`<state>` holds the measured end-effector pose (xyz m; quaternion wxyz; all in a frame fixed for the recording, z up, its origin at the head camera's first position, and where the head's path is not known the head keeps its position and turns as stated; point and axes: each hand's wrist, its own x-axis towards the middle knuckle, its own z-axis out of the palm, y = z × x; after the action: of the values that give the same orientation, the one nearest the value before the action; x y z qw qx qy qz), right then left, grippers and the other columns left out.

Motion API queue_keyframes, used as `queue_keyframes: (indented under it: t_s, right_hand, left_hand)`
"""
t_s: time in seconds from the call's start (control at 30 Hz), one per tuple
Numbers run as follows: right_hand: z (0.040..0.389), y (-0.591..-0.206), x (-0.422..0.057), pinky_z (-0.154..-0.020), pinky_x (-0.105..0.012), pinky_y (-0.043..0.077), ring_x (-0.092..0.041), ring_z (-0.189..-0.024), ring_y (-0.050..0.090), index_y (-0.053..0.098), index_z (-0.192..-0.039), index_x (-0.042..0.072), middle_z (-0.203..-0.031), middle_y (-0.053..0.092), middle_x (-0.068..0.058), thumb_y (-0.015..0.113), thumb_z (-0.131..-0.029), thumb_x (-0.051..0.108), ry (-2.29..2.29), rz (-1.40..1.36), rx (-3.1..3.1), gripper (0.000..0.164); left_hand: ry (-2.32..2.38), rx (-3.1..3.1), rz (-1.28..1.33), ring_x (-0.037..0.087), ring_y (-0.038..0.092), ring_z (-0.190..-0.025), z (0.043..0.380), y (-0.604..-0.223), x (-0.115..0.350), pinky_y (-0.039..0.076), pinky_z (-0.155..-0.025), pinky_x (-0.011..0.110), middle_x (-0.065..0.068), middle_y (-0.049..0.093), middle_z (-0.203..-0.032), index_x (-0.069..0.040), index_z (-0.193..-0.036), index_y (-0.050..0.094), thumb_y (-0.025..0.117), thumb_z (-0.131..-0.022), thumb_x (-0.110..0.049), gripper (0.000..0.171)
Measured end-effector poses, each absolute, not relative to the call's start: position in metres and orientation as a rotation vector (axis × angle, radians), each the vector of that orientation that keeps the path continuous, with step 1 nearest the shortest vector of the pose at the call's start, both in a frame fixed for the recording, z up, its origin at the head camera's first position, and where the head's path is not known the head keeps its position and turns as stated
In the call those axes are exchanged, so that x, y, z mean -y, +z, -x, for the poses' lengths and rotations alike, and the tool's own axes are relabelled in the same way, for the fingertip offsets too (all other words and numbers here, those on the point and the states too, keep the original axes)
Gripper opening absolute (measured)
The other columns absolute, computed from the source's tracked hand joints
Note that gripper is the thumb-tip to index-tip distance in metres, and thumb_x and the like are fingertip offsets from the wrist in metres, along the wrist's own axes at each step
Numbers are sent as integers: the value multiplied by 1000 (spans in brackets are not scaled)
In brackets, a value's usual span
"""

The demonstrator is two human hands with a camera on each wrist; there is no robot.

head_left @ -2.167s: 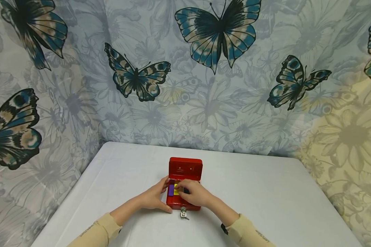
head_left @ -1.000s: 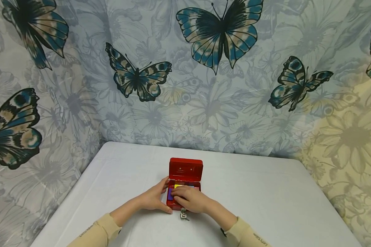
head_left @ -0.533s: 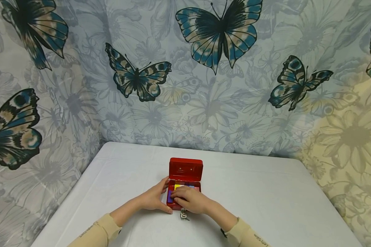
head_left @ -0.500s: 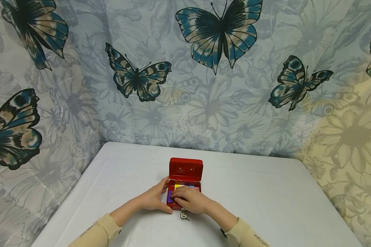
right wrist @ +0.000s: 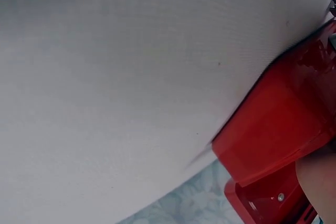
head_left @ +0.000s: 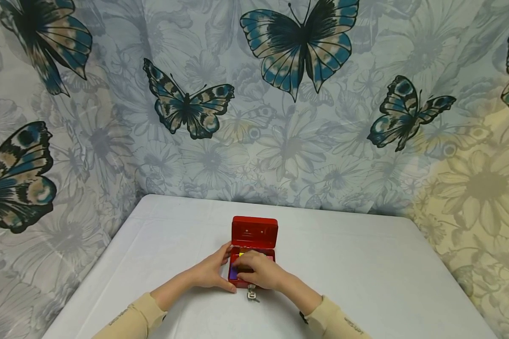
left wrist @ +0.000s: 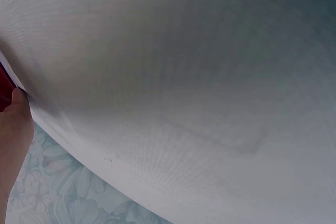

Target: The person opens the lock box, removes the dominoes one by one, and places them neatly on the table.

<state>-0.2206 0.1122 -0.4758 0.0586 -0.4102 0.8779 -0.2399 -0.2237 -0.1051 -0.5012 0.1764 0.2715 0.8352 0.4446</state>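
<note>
A small red metal box (head_left: 234,281) stands on the table with its red lid (head_left: 254,230) raised. My left hand (head_left: 212,270) holds the box's left side, thumb at the front corner and fingers toward the back. Inside lie a purple block (head_left: 233,272), part of a yellow one (head_left: 241,254) and something pink (head_left: 270,258). My right hand (head_left: 260,269) reaches in over them, its fingers bent and thumb apart, fingertips at the purple block. The palm hides much of the interior. Both wrist views catch only edges of the hands and the red box (right wrist: 273,124).
A silver lock with a key (head_left: 251,294) hangs at the box's front. White cloth covers the table (head_left: 343,254). Behind it hangs a butterfly-patterned fabric wall (head_left: 288,155).
The purple block has slid toward the box's front. My right hand first moved down and toward the front, then lifted slightly with its fingers more arched. My left hand stays in place.
</note>
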Motion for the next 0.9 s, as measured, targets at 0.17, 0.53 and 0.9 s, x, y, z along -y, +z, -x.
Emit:
queue_keyframes:
  t_s: [0.17,0.53,0.9]
  right_hand:
    - [224,-474,-108,-101,-33,47,-14,-117,56,68,-118,13,-119,65,4,73,-89,24,-638,1193,-2726,32]
    - [229,-477,-105,-100,-29,47,-13,-115,55,68,-119,12,-118,65,3,77,-85,33,-499,1240,-2778,41]
    - [232,-480,-102,-101,-29,47,-14,-116,55,69,-119,12,-119,65,2,77,-83,34,-435,1246,-2776,43]
  left_hand:
    - [1269,-2357,-755,32,37,-138,225,-501,105,35,-110,42,20,32,-151,1,-153,6,88,-72,-29,119]
    - [1260,-2370,-759,32,36,-138,225,-503,105,35,-110,42,22,30,-152,2,-153,5,88,-72,-28,120]
    - [1253,-2373,-751,35,39,-136,223,-503,106,36,-110,44,22,31,-151,2,-153,6,88,-72,-30,119]
